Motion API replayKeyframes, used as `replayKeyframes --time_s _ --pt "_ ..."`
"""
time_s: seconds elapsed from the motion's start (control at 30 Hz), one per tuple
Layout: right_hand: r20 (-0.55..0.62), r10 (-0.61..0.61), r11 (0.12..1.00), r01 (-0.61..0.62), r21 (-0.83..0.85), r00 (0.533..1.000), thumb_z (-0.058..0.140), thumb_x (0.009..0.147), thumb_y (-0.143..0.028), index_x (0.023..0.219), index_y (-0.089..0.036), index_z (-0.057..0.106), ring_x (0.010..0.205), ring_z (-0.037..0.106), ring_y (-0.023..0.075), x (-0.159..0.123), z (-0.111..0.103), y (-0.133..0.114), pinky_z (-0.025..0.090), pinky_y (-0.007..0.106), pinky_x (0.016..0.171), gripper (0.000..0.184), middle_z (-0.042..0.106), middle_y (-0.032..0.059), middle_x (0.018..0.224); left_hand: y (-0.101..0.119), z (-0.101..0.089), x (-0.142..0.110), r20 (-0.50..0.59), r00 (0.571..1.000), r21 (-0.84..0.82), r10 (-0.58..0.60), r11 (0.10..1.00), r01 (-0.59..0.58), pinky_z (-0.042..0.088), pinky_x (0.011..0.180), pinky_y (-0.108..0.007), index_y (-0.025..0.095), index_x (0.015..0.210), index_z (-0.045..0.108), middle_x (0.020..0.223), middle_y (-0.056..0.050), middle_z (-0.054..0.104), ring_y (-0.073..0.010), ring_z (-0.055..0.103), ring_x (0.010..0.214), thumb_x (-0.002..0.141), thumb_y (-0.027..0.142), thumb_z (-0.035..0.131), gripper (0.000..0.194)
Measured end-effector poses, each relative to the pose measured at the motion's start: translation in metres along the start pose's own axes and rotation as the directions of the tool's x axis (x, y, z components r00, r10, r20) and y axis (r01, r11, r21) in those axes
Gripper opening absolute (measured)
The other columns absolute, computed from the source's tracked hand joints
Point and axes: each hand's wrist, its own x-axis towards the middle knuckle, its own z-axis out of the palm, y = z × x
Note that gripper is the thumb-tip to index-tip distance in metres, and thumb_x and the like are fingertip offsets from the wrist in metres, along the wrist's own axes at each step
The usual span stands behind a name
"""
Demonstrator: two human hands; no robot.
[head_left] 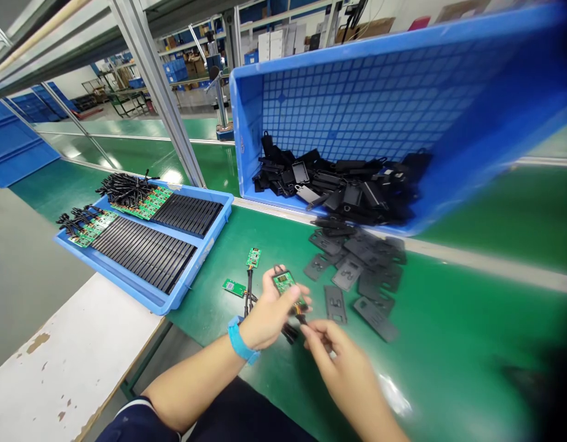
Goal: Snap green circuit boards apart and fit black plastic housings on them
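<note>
My left hand (275, 310), with a blue band at the wrist, grips a green circuit board (283, 281) seated in a black case whose loop pokes out at the top. The thumb presses on the board's face. At the board's lower end, my right hand (334, 350) pinches the black cable (301, 318) between thumb and forefinger. Left of my hands lie two more boards on the green bench: one with its parts showing (253, 258) and another (234, 286), both with black cables. Flat black cover plates (348, 272) are scattered to the right, near my right hand.
A big blue crate (311, 73) lies on its side at the back, with a heap of black cases (339, 184) in it. At left, a blue tray (173, 301) holds rows of black units and wired boards. A metal post (159, 92) rises behind the tray.
</note>
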Motion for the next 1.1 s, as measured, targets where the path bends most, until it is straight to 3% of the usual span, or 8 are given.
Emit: replayKeyframes --time_s 0.17,0.33,0.6,0.83,1.1 --pt "-0.001 0.056 0.995 -0.056 0.082 0.998 0.045 0.08 -0.041 0.072 -0.023 0.053 0.051 0.054 0.0146 0.001 0.0 -0.004 0.042 0.023 0.049 0.022 0.058 -0.0007 0.058 -0.004 -0.001 0.0 0.004 1.0 0.01 0.028 1.0 -0.028 0.042 0.077 -0.035 0.021 0.106 0.032 0.084 -0.002 0.058 -0.0143 0.06 0.077 0.08 0.032 0.053 0.035" --pt "-0.003 0.125 0.975 -0.122 0.187 0.992 0.046 0.079 -0.044 0.075 -0.02 0.055 0.053 0.053 0.0143 0.002 0.007 -0.001 0.042 0.023 0.05 0.026 0.055 -0.0006 0.057 -0.007 -0.001 0.002 -0.038 0.997 0.055 0.068 0.996 -0.066 0.046 0.076 -0.039 0.016 0.104 0.039 0.092 -0.008 0.06 -0.018 0.062 0.079 0.082 0.034 0.05 0.03" --pt "-0.004 0.263 0.85 -0.23 0.473 0.965 0.051 0.076 -0.047 0.076 -0.017 0.057 0.05 0.047 0.0125 0.004 0.019 0.003 0.039 0.023 0.044 0.031 0.052 0.0001 0.06 -0.014 0.006 0.004 -0.1 0.98 0.11 0.171 0.981 -0.16 0.049 0.076 -0.04 0.016 0.102 0.042 0.09 -0.009 0.063 -0.0198 0.063 0.081 0.081 0.033 0.051 0.028" --pt "-0.092 0.235 0.912 -0.187 0.365 0.968 0.051 0.075 -0.044 0.066 -0.018 0.057 0.054 0.049 0.0143 -0.002 0.003 -0.012 0.041 0.023 0.049 0.028 0.051 -0.0001 0.056 -0.013 0.014 -0.003 -0.061 0.971 0.239 0.231 0.948 -0.21 0.048 0.079 -0.037 0.015 0.099 0.047 0.09 -0.01 0.065 -0.0197 0.062 0.084 0.08 0.034 0.052 0.028" --pt "-0.156 0.221 0.908 -0.145 0.394 0.963 0.05 0.076 -0.04 0.076 -0.018 0.061 0.059 0.052 0.016 0.0 0.011 -0.006 0.044 0.025 0.057 0.025 0.056 0.0016 0.061 -0.013 0.016 -0.005 -0.079 0.985 0.094 0.152 0.985 -0.145 0.047 0.08 -0.041 0.016 0.104 0.043 0.089 -0.009 0.065 -0.0195 0.063 0.082 0.082 0.034 0.05 0.029"
